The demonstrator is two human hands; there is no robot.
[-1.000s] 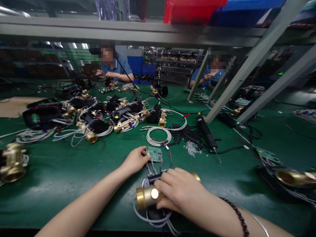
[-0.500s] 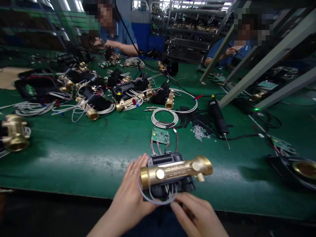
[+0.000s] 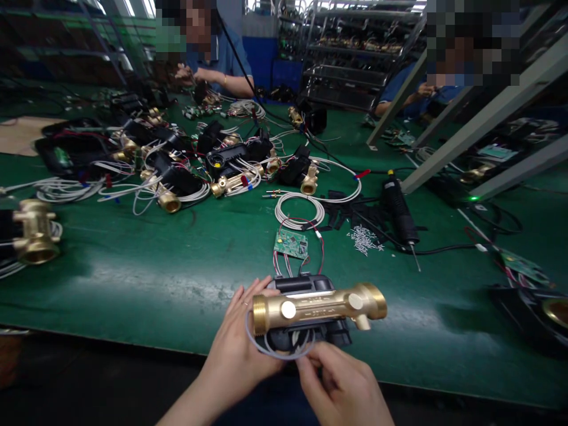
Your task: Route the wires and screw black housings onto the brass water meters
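A brass pipe body [image 3: 319,307] with a threaded left end lies across a black plastic housing [image 3: 297,284] at the table's front edge. My left hand [image 3: 246,331] grips this assembly from its left side, fingers behind the pipe's threaded end and thumb beneath. A thin grey cable [image 3: 284,357] loops out below the pipe. My right hand [image 3: 339,378] pinches that loop between thumb and forefinger, close under the housing. Beyond the housing lies a green circuit board [image 3: 290,244], joined to it by several thin wires.
A coiled white cable [image 3: 299,211] sits behind the board. To its right are small screws [image 3: 366,238] in a pile and a black electric screwdriver [image 3: 399,210]. More brass assemblies [image 3: 166,198] crowd the back left. Grey posts [image 3: 483,118] slant across the right, and two people work opposite.
My right hand has shifted slightly left and up with the cable loop, drawing it closer to the housing. The left hand keeps its grip. The whole view has shifted a little.
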